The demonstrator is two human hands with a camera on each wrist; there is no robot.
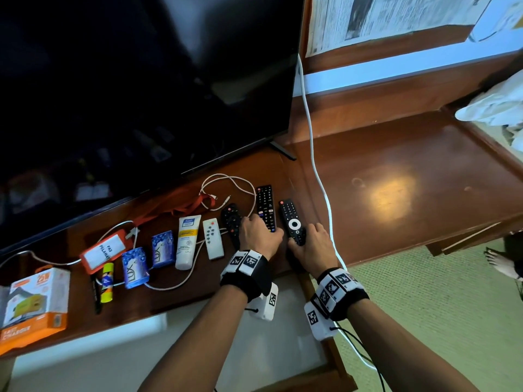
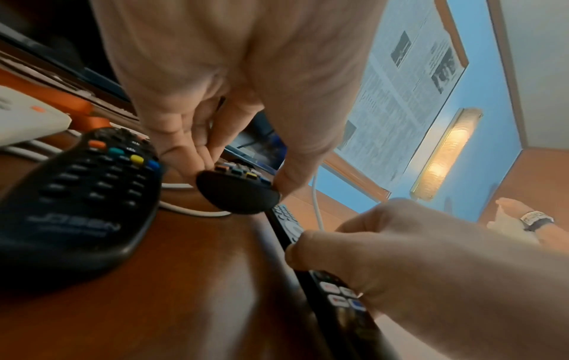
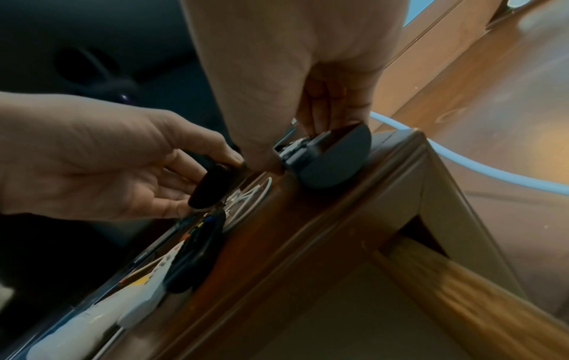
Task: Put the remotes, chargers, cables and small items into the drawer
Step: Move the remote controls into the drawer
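Note:
Two long black remotes lie side by side on the wooden table [image 1: 396, 171]. My left hand [image 1: 270, 232] pinches the near end of the middle remote [image 1: 265, 206], whose coloured buttons [image 2: 238, 171] show between thumb and fingers. My right hand [image 1: 301, 240] grips the near end of the remote with the white ring [image 1: 293, 219], also seen as a remote end [image 3: 332, 158] by the table edge. A rounded black remote [image 1: 230, 222], a white remote [image 1: 212, 239] and a looped white cable [image 1: 226, 182] lie to the left. The open drawer [image 3: 354, 316] sits below the table front.
A television [image 1: 141, 80] stands behind the items. Left along the table are a lotion tube [image 1: 186, 241], two blue soap boxes [image 1: 162, 248], an orange badge holder [image 1: 103, 251], a glue stick [image 1: 107, 282] and a charger box [image 1: 34, 304]. A thick white cord [image 1: 319, 176] hangs over the edge.

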